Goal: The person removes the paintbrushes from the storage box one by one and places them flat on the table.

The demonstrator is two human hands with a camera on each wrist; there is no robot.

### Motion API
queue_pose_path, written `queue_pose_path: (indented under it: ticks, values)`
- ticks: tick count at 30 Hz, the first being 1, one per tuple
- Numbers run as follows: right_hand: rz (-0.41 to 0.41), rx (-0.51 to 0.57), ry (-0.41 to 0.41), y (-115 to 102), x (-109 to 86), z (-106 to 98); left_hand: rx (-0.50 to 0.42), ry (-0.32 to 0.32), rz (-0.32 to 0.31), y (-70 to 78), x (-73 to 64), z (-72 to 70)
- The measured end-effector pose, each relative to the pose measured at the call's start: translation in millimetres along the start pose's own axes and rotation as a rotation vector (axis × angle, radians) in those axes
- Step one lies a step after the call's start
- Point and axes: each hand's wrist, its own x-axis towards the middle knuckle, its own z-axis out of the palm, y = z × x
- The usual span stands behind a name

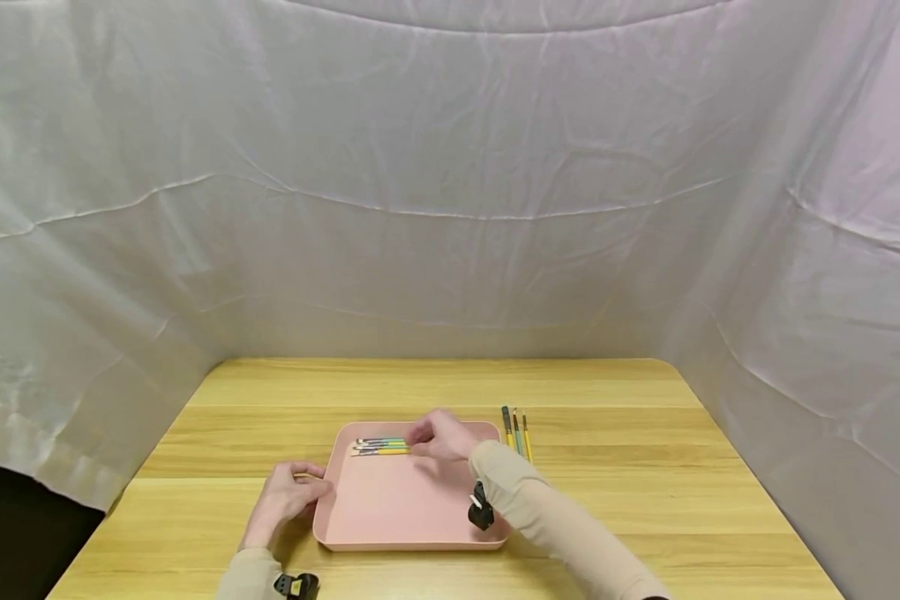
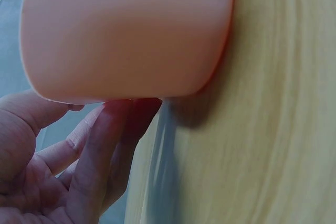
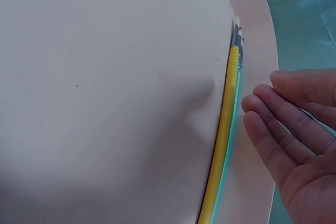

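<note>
A shallow pink tray [image 1: 390,508] lies on the wooden table, and my left hand [image 1: 288,492] holds it by its left edge. In the left wrist view the thumb and fingertips [image 2: 113,116] meet at the tray's rim. Several slim paintbrushes [image 1: 382,451] with yellow and teal handles lie side by side along the tray's far side, bristles to the left. Over their right part reaches my right hand [image 1: 444,437], which hides the handle ends in the head view. The right wrist view has its fingers [image 3: 294,124] extended beside the brushes [image 3: 226,108], nothing between them.
Right of the tray, three more paintbrushes [image 1: 517,429] lie on the table [image 1: 630,483], partly behind the right sleeve. Grey cloth [image 1: 450,275] hangs behind the table and along both sides.
</note>
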Motion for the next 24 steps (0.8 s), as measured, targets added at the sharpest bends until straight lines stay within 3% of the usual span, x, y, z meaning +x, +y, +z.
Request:
queue_pose_path:
  ticks: [24]
  values:
    - [0.022,-0.057,0.010,-0.2,3.4,3.9,0.007,-0.001,0.004,-1.5,0.5,0.2]
